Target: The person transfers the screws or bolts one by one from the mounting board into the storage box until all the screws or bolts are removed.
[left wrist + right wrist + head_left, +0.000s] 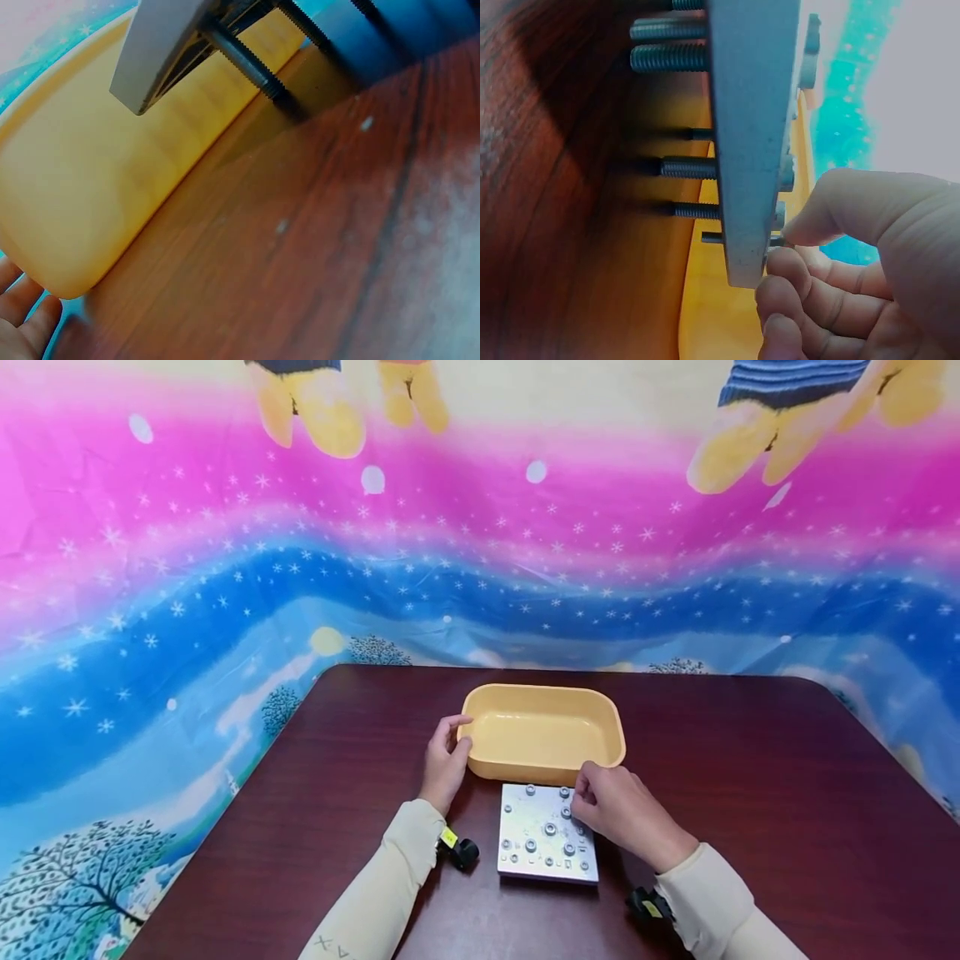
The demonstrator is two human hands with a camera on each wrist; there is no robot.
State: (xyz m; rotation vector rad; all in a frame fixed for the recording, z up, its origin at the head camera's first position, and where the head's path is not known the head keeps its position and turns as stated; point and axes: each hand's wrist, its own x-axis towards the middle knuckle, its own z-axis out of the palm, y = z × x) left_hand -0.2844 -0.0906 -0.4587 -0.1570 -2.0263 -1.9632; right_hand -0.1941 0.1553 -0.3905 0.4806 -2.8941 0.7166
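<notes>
A silver metal plate (536, 864) with several socket-head screws stands raised off the table, threaded shanks (247, 64) sticking out beneath it. My right hand (626, 806) is at its far right corner. There the thumb and index finger pinch the top of a thin screw (777, 241), whose other end shows under the plate. Behind the plate sits a yellow plastic tub (543, 772). My left hand (446, 763) rests at the tub's left end, fingertips right at the rim, fingers relaxed; in the left wrist view its fingers (21, 300) show beside the tub's corner.
The dark red-brown wooden table (360, 735) carries the plate and tub. A patterned cloth backdrop (480, 535) hangs behind it. Black wrist cameras (463, 853) are strapped near both cuffs, close to the plate's sides.
</notes>
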